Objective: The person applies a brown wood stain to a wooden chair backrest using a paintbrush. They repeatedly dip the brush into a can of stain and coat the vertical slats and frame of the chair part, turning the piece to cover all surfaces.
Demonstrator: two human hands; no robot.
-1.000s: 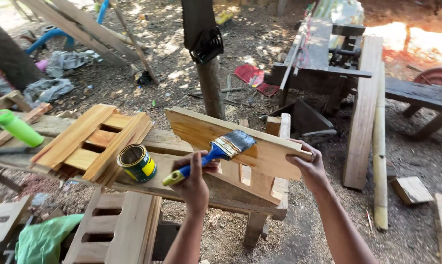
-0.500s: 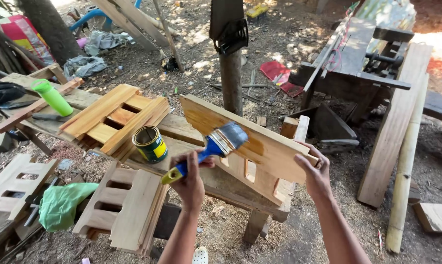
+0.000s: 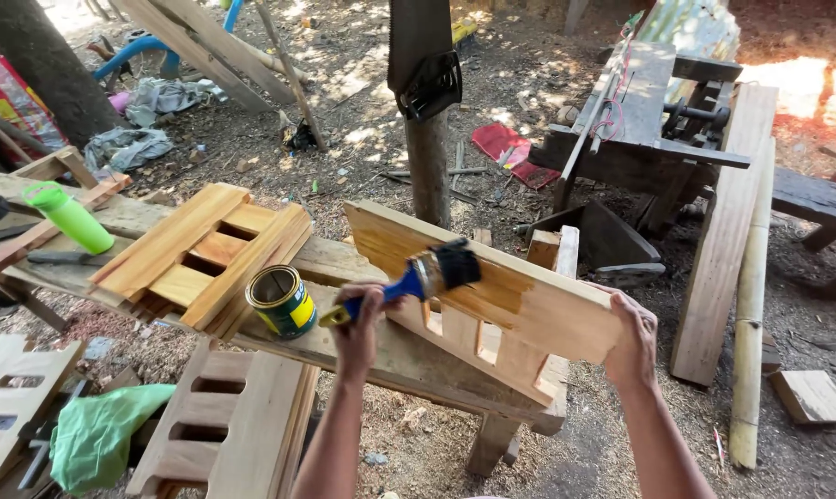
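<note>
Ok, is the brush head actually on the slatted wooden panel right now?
Touching. The head view shows the dark bristles of the paintbrush pressed against the top board of the slatted wooden panel, with no gap. The left hand grips the blue handle.

Pink bag cut off at left edge.

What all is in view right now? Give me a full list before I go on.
slatted wooden panel: one, pale with a darker wet patch, tilted on the bench
paintbrush: one, blue handle, black bristles on the panel
open can: one, green and yellow, on the bench
second slatted panel: one, golden, flat on the bench
wooden bench: one, weathered
green bottle: one, far left
unfinished panels: two, pale, below the bench
green bag: one, bottom left
left hand: grips the brush
right hand: holds the panel's end
</note>
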